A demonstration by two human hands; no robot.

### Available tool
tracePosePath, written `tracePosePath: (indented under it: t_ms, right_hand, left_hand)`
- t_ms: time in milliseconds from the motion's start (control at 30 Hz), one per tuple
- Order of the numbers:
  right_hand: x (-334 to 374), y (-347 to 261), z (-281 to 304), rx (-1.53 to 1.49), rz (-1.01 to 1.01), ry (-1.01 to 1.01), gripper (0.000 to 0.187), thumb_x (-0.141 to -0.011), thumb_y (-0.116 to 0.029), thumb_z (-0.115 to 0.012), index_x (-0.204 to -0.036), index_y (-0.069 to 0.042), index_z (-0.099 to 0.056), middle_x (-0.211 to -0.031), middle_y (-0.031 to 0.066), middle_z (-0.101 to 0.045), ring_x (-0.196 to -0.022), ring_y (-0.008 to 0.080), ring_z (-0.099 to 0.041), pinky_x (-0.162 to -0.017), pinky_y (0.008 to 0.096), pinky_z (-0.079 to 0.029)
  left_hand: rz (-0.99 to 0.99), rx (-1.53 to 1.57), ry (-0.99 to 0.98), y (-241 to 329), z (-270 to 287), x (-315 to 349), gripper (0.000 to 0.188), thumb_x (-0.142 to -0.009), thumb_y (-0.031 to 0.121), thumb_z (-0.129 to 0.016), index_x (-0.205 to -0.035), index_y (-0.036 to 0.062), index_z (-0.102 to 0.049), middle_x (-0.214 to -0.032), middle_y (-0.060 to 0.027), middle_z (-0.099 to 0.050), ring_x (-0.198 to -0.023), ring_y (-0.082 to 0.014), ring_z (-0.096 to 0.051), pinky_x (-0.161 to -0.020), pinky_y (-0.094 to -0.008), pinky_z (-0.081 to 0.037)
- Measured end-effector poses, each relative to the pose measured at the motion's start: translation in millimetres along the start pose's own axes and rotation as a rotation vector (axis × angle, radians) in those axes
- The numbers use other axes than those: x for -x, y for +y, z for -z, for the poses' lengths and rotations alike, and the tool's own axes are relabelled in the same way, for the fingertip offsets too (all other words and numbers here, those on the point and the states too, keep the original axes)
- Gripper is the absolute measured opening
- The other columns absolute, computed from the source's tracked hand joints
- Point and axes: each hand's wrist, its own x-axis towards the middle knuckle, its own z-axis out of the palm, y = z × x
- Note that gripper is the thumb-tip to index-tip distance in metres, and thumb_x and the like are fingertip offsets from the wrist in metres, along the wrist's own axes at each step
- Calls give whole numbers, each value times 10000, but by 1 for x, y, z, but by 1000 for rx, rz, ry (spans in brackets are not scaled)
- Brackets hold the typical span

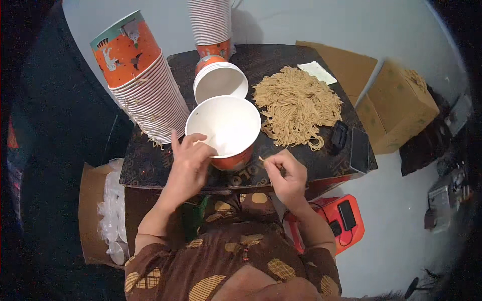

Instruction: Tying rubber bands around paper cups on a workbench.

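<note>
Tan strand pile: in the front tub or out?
Out: the tan strand pile lies heaped on the dark tabletop, right of the tub.

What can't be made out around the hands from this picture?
Head view throughout:
Pale bit at the right hand: too small to identify.
Outside of the upright tub: partly hidden by its rim and the left hand.
Tilted tubs: lower part behind the upright tub.
Rear tub stack: top cut off by the upper edge.

Right grip in fingertip pinch.
</note>
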Motion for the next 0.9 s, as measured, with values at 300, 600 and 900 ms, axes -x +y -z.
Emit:
tracePosePath:
  t_ms: [300,600,900]
  right_hand:
    - [-2,14,-21,52,-7,88,87,-828,57,-683,-853,-4,-628,-753,82,-594,-651,179,-590,-589,297,-465]
    - [-6,17,-21,24,-41,43,76,-838,40,-684,-868,2,-627,-771,95,-605,-678,202,-604,-611,311,-470]
    - [-9,19,-19,-150,-179,-23,22,-896,7,-663,-893,16,-643,-792,60,-623,-654,111,-602,-584,267,-464]
  left_hand:
    - [60,110,-30,1,20,3,421,-776,-124,-573,-1128,97,-643,-1107,-91,-654,-1308,-332,-496,-1190,-610,-92]
    - [14,239,153,-7,23,-1,303,-811,-134,-522,-1041,19,-646,-1064,-125,-681,-1197,-361,-568,-1040,-459,-387]
    - [28,216,131,-4,23,-1,261,-814,-117,-549,-1014,17,-649,-1043,-113,-690,-1201,-368,-563,-1023,-453,-416]
